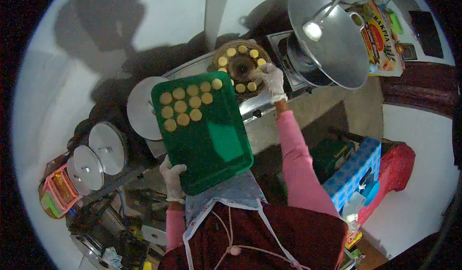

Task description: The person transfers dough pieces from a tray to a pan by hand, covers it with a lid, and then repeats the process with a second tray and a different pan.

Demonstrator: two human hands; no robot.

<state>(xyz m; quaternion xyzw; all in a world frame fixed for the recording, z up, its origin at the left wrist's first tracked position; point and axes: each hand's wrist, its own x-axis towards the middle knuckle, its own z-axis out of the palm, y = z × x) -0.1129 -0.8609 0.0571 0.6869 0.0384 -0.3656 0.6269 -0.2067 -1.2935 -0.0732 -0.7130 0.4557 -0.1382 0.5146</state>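
Note:
My left hand [173, 176], in a white glove, grips the lower left edge of a green tray [224, 171]. Several flat, round, pale pastries [180, 107] lie in rows on the tray's upper part. The tray is tilted beside a round pan [218, 53] on the stove and covers part of its rim. More pastries [231, 52] form a ring around the pan's dark centre. Over the pan's right side is my right hand [272, 81], also gloved, with its fingers pinched together. What lies between those fingertips is too blurred to make out.
A large metal wok [337, 53] with a ladle [314, 29] in it stands on the right burner. Round lids [107, 147] lie at the left, near a pink basket [62, 188]. A printed bakpia box [382, 39] is at the upper right, a blue checked cloth [353, 171] at the lower right.

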